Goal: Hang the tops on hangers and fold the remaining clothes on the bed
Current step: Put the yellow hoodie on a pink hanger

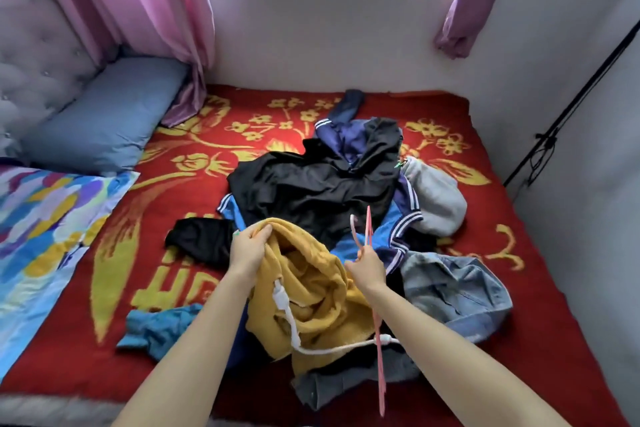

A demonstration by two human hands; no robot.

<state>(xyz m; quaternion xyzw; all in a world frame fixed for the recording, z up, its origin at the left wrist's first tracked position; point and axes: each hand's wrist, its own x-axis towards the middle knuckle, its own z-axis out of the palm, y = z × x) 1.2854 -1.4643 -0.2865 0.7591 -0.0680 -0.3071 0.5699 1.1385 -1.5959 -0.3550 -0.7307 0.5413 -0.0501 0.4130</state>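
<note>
Zero pieces look hung or folded so far, tbh. A yellow hoodie (pixel 311 291) is held up at the near edge of the pile. Its top edge is bunched in the curled fingers of the left hand (pixel 247 250), and a white drawstring dangles from it. A pink hanger (pixel 379 367) is pinched near its hook by the right hand (pixel 369 269), with the fingers closed round the thin plastic and the long side pointing down toward the camera. The hanger isn't inside the hoodie yet, so the first top is probably only being started.

The rest is heaped mid-bed: a black garment (pixel 311 191), a grey one (pixel 436 201), denim (pixel 457 291), a striped blue top (pixel 363 243) and a teal piece (pixel 159 322) at the near left.

Room-wise, open red blanket (pixel 554 288) can be seen left of the heap, up to the pillow (pixel 104 121) and patterned quilt (pixel 41 218). The far and right sides are boxed in by walls, so folding space is likely best found on the left.
</note>
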